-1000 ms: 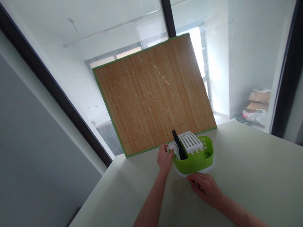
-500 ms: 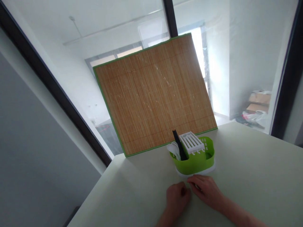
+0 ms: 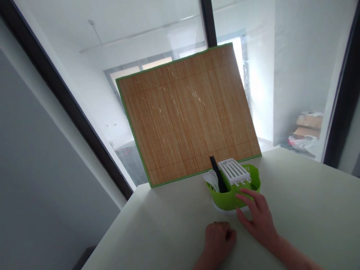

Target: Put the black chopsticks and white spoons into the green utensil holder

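The lower part of the frame is filled by a pale, smooth tabletop point(image 3: 168, 221), on which a bright green oval plastic basket with a white base point(image 3: 225, 201) is set, right of centre. In it are held white plastic spoons point(image 3: 210, 179), a long black strip-like object point(image 3: 218, 174) and a white slotted rack with small hooks point(image 3: 234, 171). Behind, a tan bamboo mat edged in green point(image 3: 185, 116) is propped against a clear glass partition point(image 3: 92, 93), crossed at top centre by a dark post point(image 3: 208, 22). Through the glass a bright room is seen, with brown cardboard boxes point(image 3: 308, 125) stacked at right. The left edge is taken up by a grey surface point(image 3: 42, 168). At bottom centre the left hand point(image 3: 218, 240) is curled into a loose fist, nothing seen in its grasp; the right hand point(image 3: 261, 219) is held half open and empty before the basket, whether touching cannot be told.
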Demonstrator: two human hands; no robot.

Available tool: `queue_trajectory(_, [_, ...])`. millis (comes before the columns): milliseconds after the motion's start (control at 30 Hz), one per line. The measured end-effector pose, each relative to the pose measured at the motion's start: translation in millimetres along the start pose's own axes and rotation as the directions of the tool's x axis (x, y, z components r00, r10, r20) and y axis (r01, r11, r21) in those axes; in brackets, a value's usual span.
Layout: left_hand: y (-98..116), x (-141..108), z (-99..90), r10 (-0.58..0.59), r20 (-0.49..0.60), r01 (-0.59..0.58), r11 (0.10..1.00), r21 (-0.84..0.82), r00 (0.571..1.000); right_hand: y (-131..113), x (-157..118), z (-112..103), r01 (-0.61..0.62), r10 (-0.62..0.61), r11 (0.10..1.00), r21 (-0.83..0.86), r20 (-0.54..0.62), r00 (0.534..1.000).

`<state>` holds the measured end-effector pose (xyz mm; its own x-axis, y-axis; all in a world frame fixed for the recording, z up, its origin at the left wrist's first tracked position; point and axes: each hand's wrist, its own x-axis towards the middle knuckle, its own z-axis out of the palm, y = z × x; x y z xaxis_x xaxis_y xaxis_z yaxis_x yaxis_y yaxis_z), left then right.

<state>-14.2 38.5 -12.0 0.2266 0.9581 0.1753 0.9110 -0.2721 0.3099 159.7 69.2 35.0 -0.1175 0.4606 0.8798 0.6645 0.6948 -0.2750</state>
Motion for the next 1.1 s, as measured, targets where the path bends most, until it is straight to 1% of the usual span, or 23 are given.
queue_trajectory(67, [0.0, 0.5, -1.0, -0.004, 0.016, 0.004, 1.0, -0.009, 1.0, 0.9, 14.1, -3.7, -0.07, 0.067, 0.997, -0.036, -0.084, 0.994])
queue_trajectory(100, [-0.3, 0.8, -1.1, -0.006, 0.025, 0.006, 1.0, -0.011, 1.0, 2.5, 20.2, -4.3, -0.128, 0.123, 0.991, -0.035, -0.116, 0.986])
queue_trajectory(133, [-0.8, 1.1, -0.9, -0.007, 0.03, 0.008, 1.0, -0.013, 1.0, 5.0, 25.2, -3.9, -0.19, 0.185, 0.981, -0.027, -0.144, 0.972])
queue_trajectory(200, [-2.3, 1.3, 0.4, -0.006, 0.032, 0.007, 1.0, -0.019, 0.999, 11.6, 31.0, -0.4, -0.317, 0.309, 0.949, -0.007, -0.2, 0.93])
queue_trajectory(267, [-3.8, 1.1, 2.0, 0.001, 0.025, 0.0, 1.0, -0.029, 1.0, 18.2, 31.8, 6.1, -0.415, 0.407, 0.91, 0.008, -0.213, 0.888])
queue_trajectory(300, [-4.5, 1.0, 2.8, 0.003, 0.021, -0.002, 0.999, -0.034, 1.0, 20.5, 30.9, 10.3, -0.448, 0.441, 0.894, 0.009, -0.192, 0.877])
queue_trajectory(400, [-5.7, 1.2, 4.3, 0.007, 0.014, -0.006, 0.999, -0.037, 1.0, 22.4, 27.9, 24.5, -0.474, 0.47, 0.88, -0.019, -0.106, 0.876])
queue_trajectory(433, [-5.8, 1.5, 4.6, 0.008, 0.015, -0.007, 0.999, -0.036, 1.0, 21.7, 27.5, 29.1, -0.471, 0.465, 0.882, -0.037, -0.1, 0.879])
queue_trajectory(500, [-5.9, 2.5, 5.3, 0.008, 0.02, -0.007, 0.999, -0.033, 1.0, 20.0, 27.9, 37.1, -0.473, 0.463, 0.878, -0.07, -0.121, 0.878])
queue_trajectory(567, [-6.2, 3.8, 6.1, 0.001, 0.028, 0.0, 1.0, -0.025, 1.0, 19.1, 28.8, 43.2, -0.493, 0.476, 0.865, -0.09, -0.157, 0.865])
queue_trajectory(700, [-7.7, 5.6, 8.2, -0.001, 0.039, 0.002, 1.0, -0.017, 0.999, 19.4, 29.8, 49.0, -0.521, 0.497, 0.848, -0.103, -0.191, 0.846])
queue_trajectory(800, [-9.1, 5.8, 9.3, 0.004, 0.033, -0.003, 1.0, -0.018, 0.999, 18.3, 32.0, 46.9, -0.55, 0.526, 0.825, -0.13, -0.18, 0.831])
queue_trajectory(967, [-9.1, 6.0, 7.7, -0.003, 0.046, 0.004, 1.0, -0.018, 0.999, 18.3, 40.8, 35.0, -0.637, 0.638, 0.736, -0.228, -0.08, 0.766])
queue_trajectory(1100, [-8.7, 6.5, 7.0, -0.025, 0.068, 0.027, 0.999, -0.031, 0.997, 34.0, 47.3, 22.9, -0.648, 0.66, 0.713, -0.269, -0.053, 0.749])
